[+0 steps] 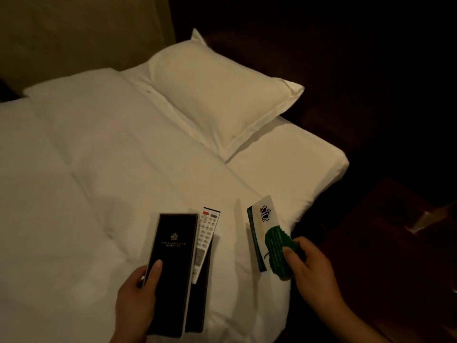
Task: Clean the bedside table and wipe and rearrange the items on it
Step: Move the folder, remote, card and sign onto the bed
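My left hand [138, 295] grips a black folder [170, 271] with a small crest on its cover, held over the bed. A white remote control [206, 233] lies tucked beside and partly under the folder, with another dark flat piece [205, 288] beneath it. My right hand [311, 268] holds a white and green card [262, 226] together with a green leaf-shaped card [277, 251], thumb pressed on the green one. Both hands hover above the white duvet [99, 181] near the bed's right edge.
A white pillow [222, 95] lies at the head of the bed on the fitted sheet [296, 164]. A dark wooden surface [395, 231] sits to the right of the bed, very dim. The headboard [74, 33] is at the upper left.
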Demonstrator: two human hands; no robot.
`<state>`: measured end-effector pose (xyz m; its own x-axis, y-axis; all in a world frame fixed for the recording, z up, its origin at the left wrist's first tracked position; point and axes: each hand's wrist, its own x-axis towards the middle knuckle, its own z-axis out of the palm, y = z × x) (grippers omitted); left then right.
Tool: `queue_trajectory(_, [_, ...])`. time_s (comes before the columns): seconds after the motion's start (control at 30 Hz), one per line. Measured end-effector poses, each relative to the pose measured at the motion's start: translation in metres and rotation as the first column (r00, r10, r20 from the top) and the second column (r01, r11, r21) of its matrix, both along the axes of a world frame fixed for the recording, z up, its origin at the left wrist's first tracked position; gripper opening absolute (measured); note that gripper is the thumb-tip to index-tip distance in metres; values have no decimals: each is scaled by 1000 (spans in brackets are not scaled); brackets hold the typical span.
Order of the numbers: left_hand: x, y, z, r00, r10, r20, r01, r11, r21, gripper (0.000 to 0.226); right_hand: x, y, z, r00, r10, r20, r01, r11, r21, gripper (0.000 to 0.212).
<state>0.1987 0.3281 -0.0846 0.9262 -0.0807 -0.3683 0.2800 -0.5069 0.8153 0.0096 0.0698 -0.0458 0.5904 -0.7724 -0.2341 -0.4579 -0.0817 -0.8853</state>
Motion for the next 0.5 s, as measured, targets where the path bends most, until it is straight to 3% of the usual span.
queue_trajectory(0.5, [105, 209, -13, 956, 294, -7, -294, 955, 37, 23, 207, 167, 12, 934, 357, 5, -357, 934, 10, 17])
